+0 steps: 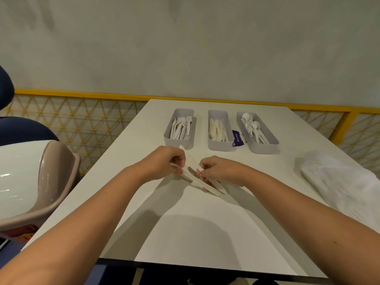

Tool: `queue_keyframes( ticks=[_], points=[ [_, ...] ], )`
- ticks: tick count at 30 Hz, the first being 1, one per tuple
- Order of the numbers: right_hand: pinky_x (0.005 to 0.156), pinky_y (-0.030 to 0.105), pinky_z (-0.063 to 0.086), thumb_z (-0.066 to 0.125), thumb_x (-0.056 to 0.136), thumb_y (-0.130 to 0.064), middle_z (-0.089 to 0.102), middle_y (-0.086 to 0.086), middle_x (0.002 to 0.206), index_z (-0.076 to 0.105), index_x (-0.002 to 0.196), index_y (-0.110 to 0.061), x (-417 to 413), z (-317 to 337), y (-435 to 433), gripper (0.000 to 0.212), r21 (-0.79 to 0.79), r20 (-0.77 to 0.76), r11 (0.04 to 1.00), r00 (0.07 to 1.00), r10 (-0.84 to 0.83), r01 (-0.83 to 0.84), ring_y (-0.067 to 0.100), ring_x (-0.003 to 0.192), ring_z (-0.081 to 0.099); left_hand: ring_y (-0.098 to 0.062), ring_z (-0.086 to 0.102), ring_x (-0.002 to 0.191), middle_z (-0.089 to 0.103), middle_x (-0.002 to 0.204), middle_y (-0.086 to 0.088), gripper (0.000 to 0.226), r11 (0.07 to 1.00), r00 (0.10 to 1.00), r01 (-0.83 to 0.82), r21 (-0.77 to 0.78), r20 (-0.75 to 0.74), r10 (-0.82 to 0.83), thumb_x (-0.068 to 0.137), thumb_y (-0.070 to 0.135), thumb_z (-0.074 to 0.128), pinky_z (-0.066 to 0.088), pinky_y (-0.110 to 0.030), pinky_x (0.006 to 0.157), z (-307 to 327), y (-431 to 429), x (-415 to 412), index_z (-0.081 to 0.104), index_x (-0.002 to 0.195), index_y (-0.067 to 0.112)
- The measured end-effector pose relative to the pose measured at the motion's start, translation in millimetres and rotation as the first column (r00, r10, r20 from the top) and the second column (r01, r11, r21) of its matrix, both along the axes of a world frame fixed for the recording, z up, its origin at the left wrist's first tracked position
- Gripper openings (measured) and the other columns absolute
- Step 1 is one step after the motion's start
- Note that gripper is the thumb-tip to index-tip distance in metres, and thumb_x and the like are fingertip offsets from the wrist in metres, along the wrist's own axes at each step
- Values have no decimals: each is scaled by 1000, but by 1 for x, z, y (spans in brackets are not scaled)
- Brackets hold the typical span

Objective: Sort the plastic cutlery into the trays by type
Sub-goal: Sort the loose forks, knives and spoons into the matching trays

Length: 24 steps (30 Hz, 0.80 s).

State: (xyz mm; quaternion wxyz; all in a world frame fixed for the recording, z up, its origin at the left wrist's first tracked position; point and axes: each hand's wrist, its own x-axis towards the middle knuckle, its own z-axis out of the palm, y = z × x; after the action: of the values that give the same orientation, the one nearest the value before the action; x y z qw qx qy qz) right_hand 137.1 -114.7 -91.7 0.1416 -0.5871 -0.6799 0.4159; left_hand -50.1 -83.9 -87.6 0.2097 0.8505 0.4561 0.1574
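My left hand [164,161] pinched one long white piece of cutlery [205,188] with curled fingers. My right hand [221,169] pinched a second piece [192,160], which crossed the first above the middle of the desk [195,233]. I couldn't tell their type. Three trays stood along the far edge: forks in the left tray [176,141], knives in the middle tray [220,146] and spoons in the right tray [263,148]. One plastic bag [339,182] lay at the right edge.
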Motion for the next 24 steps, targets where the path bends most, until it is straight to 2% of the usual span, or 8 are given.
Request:
queue_keyframes(
  ticks=[3,6,9,16,18,21,23,24],
  points=[
    [58,26,46,35,99,-9,61,10,75,51,86,-9,2,2,-3,20,-111,-207,991,974,-91,69,18,56,61,-3,47,65,52,71,10,35,999,993,-29,38,119,24,76,1,71,37,-4,56,5,4,10,49,65,26],
    [53,25,39,31,100,-10,56,6,69,52,85,-8,7,5,-1,26,-50,-244,991,961,-130,122,14,49,48,-5,46,67,50,74,11,28,995,975,-83,61,210,69,77,5,72,37,-8,56,9,8,20,52,71,24],
    [50,23,35,37,101,-23,50,-1,65,55,98,-7,14,6,1,25,-11,-264,993,958,-113,115,10,48,38,-7,46,71,50,78,11,22,991,959,-112,79,269,87,77,7,73,39,-14,61,10,15,30,54,83,18],
    [44,19,32,37,101,-13,46,1,67,54,103,-3,32,17,13,20,-39,-297,984,938,-180,176,7,48,35,-19,53,93,55,99,-2,26,984,948,-134,118,304,93,80,9,71,49,-32,83,4,31,61,55,98,16],
    [43,17,33,38,101,-12,47,1,68,55,114,0,42,21,19,25,-34,-290,981,937,-192,191,7,49,36,-17,51,98,51,109,0,31,977,944,-158,145,313,106,82,13,69,45,-28,83,4,37,71,56,110,15],
    [42,16,34,39,100,-11,49,2,68,57,108,-3,57,30,32,21,-43,-277,972,932,-234,232,7,48,38,-13,44,104,40,119,5,40,959,929,-225,172,334,158,85,18,66,30,-15,83,7,48,84,51,122,17],
    [40,17,34,40,99,-8,49,4,67,52,113,-7,66,36,44,18,-40,-331,950,893,-306,310,7,45,39,-16,42,119,40,131,0,40,950,937,-244,192,297,181,90,17,60,28,-13,88,8,57,92,49,128,16],
    [40,18,35,40,99,-6,49,6,67,46,122,-10,70,39,52,24,-36,-369,931,861,-350,363,8,45,40,-18,40,124,39,136,-2,40,951,946,-243,190,264,189,92,17,57,29,-16,94,8,62,95,48,130,16]
  ],
)
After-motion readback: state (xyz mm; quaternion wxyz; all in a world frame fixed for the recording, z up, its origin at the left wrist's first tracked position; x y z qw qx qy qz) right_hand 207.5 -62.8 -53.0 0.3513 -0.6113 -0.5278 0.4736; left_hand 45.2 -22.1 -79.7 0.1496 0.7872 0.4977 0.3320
